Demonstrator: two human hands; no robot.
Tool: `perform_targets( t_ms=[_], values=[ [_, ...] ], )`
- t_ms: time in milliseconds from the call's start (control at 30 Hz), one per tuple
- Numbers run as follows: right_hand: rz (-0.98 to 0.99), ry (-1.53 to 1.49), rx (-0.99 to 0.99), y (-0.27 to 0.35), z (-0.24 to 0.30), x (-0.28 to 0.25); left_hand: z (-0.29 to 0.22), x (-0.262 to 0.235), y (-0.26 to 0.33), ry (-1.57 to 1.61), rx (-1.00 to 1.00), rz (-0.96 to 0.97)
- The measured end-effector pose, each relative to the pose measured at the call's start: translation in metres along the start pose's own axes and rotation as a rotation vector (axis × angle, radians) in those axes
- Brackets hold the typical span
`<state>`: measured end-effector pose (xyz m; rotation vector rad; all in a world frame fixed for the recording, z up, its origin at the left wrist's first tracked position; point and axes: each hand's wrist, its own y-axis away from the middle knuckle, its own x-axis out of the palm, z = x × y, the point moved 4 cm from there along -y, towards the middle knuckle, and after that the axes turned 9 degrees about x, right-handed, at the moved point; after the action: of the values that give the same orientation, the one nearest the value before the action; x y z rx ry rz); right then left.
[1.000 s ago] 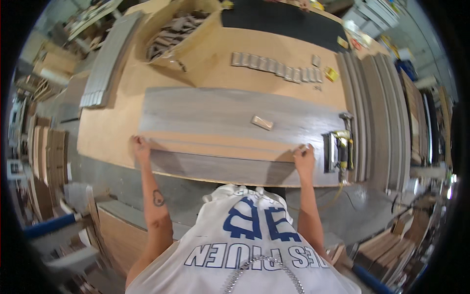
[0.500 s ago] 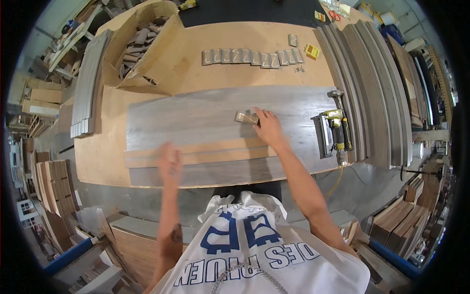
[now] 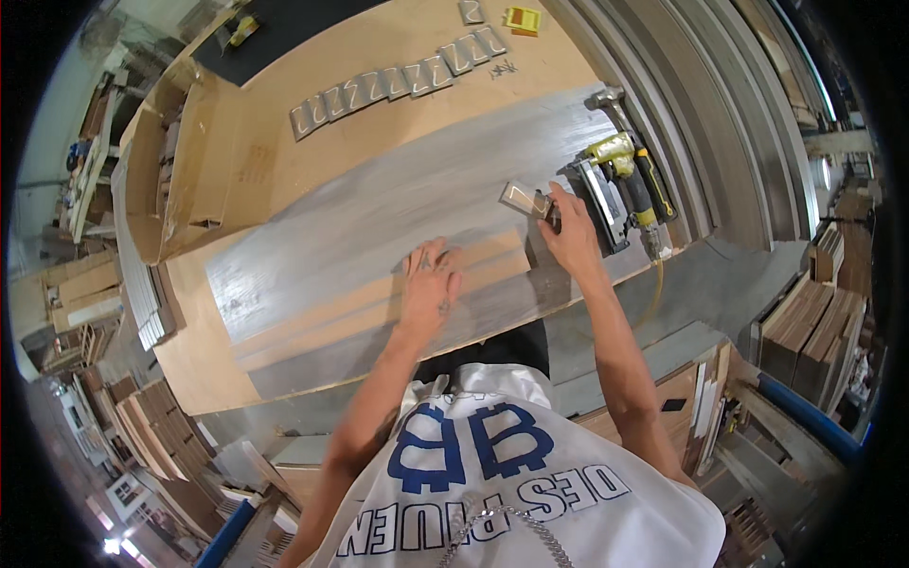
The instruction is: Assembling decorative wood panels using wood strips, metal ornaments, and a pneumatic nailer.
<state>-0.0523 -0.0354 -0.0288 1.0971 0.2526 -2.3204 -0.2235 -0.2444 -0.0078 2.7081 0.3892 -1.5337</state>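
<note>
My right hand (image 3: 574, 237) has its thumb and fingers closed on a small grey wood block (image 3: 520, 197) that bears a pale squiggly line on top. It is just above or on the large grey wood panel (image 3: 379, 199); contact cannot be made out. My left hand (image 3: 431, 289) lies with fingers stretched out on the tan strips (image 3: 331, 317) along the panel's near side. Right of my right hand, a yellow-green and black nail gun (image 3: 615, 185) rests on the panel, with a hammer (image 3: 611, 104) by its far end.
Several similar grey blocks (image 3: 388, 83) with squiggles form a row on the wooden worktable (image 3: 251, 156). Small metal bits (image 3: 503, 69) and a yellow box (image 3: 523, 20) lie near its right end. A cardboard box (image 3: 222, 175) stands left; long grey boards (image 3: 653, 85) are stacked right.
My left hand has come right and settled on the strips. The view has turned and shifted right. My right hand still holds the block, now nearer the nail gun.
</note>
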Motion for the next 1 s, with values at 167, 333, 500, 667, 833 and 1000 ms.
perform_targets(
  t_ms=[167,333,500,667,833,1000],
  values=[
    [0.039,-0.054,0.047,-0.003,-0.011,0.001,0.024,0.006,-0.012,-0.114,0.029,0.134],
    [0.036,-0.092,0.035,-0.005,-0.012,-0.003,0.013,0.011,-0.020,-0.115,0.165,0.200],
    [0.045,-0.160,0.035,-0.008,-0.016,-0.002,0.026,0.016,-0.026,-0.138,0.073,0.158],
    [0.024,-0.149,0.035,-0.008,-0.018,-0.002,0.023,0.017,-0.027,-0.206,0.086,0.105],
    [0.027,-0.185,0.039,-0.007,-0.020,0.000,0.013,0.019,-0.026,-0.158,0.184,0.125],
    [0.090,-0.069,-0.083,-0.016,0.001,-0.002,0.009,0.026,-0.044,-0.135,0.172,0.206]
  ],
)
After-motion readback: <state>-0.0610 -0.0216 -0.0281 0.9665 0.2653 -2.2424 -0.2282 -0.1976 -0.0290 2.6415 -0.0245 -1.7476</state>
